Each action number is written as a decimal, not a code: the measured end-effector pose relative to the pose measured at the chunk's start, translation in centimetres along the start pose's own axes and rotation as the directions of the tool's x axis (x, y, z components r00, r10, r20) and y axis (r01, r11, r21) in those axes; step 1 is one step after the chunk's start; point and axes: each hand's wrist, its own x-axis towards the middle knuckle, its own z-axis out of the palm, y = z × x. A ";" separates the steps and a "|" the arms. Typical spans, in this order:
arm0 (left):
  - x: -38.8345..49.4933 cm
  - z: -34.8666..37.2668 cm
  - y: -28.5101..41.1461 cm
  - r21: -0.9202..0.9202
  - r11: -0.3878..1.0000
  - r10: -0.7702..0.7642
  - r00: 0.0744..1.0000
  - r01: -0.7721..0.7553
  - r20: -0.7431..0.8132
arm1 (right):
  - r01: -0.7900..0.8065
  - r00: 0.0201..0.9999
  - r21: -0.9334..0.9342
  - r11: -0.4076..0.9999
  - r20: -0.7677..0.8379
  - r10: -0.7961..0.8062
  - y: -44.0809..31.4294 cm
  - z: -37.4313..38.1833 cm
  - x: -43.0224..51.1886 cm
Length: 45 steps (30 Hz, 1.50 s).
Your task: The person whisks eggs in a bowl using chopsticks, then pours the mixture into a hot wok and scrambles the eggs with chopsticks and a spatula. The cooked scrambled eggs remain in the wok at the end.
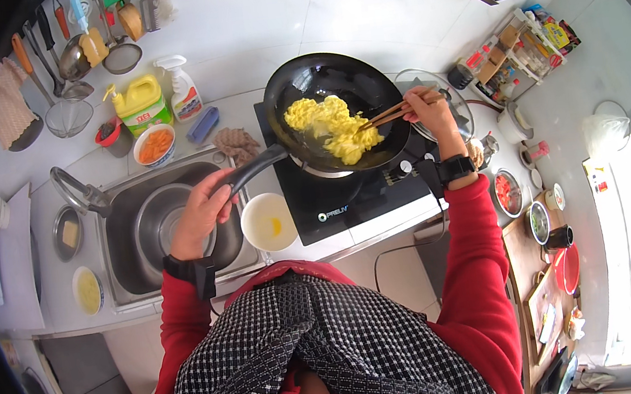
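Note:
A black wok (360, 82) sits over the black cooktop (318, 217), tilted, with yellow scrambled eggs (336, 126) in it. My left hand (202, 211) is closed around the wok's black handle (257, 167). In my right hand (428, 114) are wooden chopsticks (391, 113), their tips in the eggs. Beside the cooktop, below the handle, stands a white bowl (265, 241) with a little yellow residue. A glass lid (462, 114) lies behind my right hand.
Left of the cooktop is a steel sink (130, 273) holding a metal basin (146, 235). Behind it stand a bowl of orange pieces (154, 146), a yellow detergent jug (144, 103) and a spray bottle (183, 92). A bowl of red pieces (507, 192) and a cutting board (536, 311) are at right.

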 end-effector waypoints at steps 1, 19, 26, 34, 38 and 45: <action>0.0 0.0 0.0 0.002 1.000 -0.007 1.000 0.007 0.001 | 0.059 0.998 0.039 0.997 -0.011 -0.059 0.3 -0.5 0.0; -0.2 0.2 0.4 -0.013 1.000 -0.008 1.000 0.008 -0.007 | 0.140 0.980 0.179 0.974 0.112 -0.162 0.1 2.4 -1.9; -0.1 0.2 0.2 0.008 1.000 -0.004 1.000 0.004 -0.015 | 0.099 0.974 -0.042 0.994 -0.201 -0.106 2.1 -0.1 -2.1; 0.0 0.1 0.2 -0.019 1.000 -0.003 1.000 0.003 -0.009 | 0.255 0.955 0.164 0.953 -0.196 -0.222 2.0 2.1 -4.0; 0.0 0.2 0.2 0.004 1.000 0.015 1.000 -0.015 -0.001 | 0.078 0.996 0.198 0.977 0.020 -0.084 2.0 3.5 -4.9; -0.4 0.4 0.4 -0.017 1.000 0.016 1.000 -0.016 -0.011 | 0.227 0.961 0.247 0.942 -0.214 -0.175 2.1 0.8 -7.1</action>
